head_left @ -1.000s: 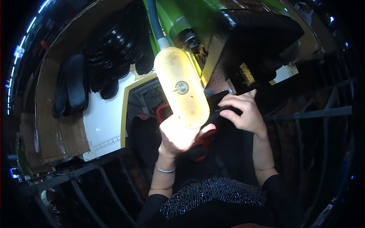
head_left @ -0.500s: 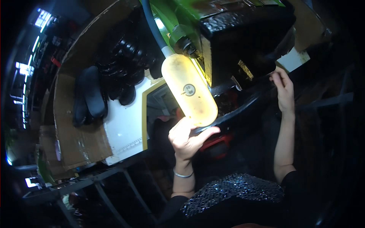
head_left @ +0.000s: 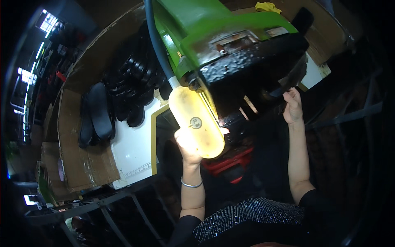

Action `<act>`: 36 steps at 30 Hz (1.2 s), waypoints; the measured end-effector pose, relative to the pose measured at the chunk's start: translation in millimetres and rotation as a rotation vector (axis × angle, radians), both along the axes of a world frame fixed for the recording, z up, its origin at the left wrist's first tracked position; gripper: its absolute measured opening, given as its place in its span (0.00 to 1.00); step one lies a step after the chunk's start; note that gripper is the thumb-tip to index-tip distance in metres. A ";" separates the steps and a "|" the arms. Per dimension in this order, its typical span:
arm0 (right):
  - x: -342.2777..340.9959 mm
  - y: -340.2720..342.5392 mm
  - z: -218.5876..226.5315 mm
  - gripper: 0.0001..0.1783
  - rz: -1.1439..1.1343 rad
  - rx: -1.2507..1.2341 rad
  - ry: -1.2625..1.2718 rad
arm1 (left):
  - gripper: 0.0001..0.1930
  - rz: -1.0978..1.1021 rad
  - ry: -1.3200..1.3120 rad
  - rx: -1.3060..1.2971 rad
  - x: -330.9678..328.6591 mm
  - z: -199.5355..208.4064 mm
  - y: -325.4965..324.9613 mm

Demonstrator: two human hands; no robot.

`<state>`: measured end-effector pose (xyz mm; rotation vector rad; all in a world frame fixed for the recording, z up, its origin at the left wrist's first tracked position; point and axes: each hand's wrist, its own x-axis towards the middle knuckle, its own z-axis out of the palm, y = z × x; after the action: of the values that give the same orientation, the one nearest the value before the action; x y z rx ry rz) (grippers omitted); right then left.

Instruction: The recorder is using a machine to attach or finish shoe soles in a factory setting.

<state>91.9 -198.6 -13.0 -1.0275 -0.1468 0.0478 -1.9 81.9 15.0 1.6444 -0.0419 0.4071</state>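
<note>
My left hand (head_left: 188, 145) is up behind a lit, long oval yellowish lamp (head_left: 197, 123), which hides most of its fingers. Only a thumb tip shows past the lamp's right side. The hand seems closed round something dark that I cannot make out. Further right, my right hand (head_left: 293, 106) has its fingers curled and pinched at the lower edge of a dark shape under the machine head; what it grips is too dark to name. Above both hands stands a green machine (head_left: 242, 31) with a black, glossy underside. Beside it the lamp hangs from a grey flexible neck (head_left: 155, 41).
Black shoe soles (head_left: 101, 111) lean inside a cardboard surround (head_left: 88, 166) at left, with a heap of glossy black pieces (head_left: 135, 78) beside them. A white tabletop (head_left: 131, 152) has a yellow edge. A yellow cloth (head_left: 267, 7) lies behind the machine. Below is something red (head_left: 230, 164).
The view has shifted, so the machine and lamp sit lower. My left hand has gone from below the lamp's end to behind it. My right hand stays near the machine's right side, fingers still curled.
</note>
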 end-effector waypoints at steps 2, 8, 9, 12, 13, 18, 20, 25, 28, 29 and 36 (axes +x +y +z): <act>-0.9 8.7 0.1 0.10 0.016 0.010 -0.004 | 0.11 -0.031 -0.122 0.156 0.9 -11.9 16.1; -11.1 37.3 -1.4 0.09 -0.027 0.071 -0.016 | 0.10 0.059 -0.200 0.136 0.1 3.6 30.1; -12.5 38.7 -5.4 0.09 -0.020 0.055 -0.020 | 0.12 0.058 -0.198 0.149 -0.6 8.6 32.4; -24.1 54.3 2.0 0.09 -0.042 -0.001 -0.033 | 0.13 0.068 -0.198 0.191 -4.1 8.6 43.4; -28.0 60.0 2.9 0.10 -0.076 -0.029 -0.063 | 0.13 0.063 -0.117 0.117 -6.0 0.4 50.2; -43.5 74.8 -2.5 0.13 -0.035 -0.116 -0.189 | 0.14 0.066 0.002 -0.085 -23.2 -44.4 79.3; -49.3 81.2 0.7 0.14 -0.039 -0.199 -0.199 | 0.18 0.098 -0.002 -0.141 -33.3 -68.6 86.0; -50.9 84.5 1.2 0.15 0.053 -0.334 -0.296 | 0.18 0.065 0.084 -0.283 -61.8 -117.8 68.1; -49.6 87.5 13.0 0.16 0.054 -0.373 -0.331 | 0.13 -0.238 0.334 -0.079 -73.9 -126.6 50.8; -49.9 89.6 15.3 0.17 0.032 -0.396 -0.364 | 0.13 -0.298 0.329 0.037 -68.9 -117.7 39.1; -57.4 88.5 -8.1 0.20 -0.073 -0.376 -0.262 | 0.12 -0.081 -0.015 -0.034 -12.3 -45.6 -43.6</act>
<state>34.5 -110.1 -21.1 -1.4123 -0.3482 -0.1312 -14.2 38.3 -30.6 1.6004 -0.1119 0.3569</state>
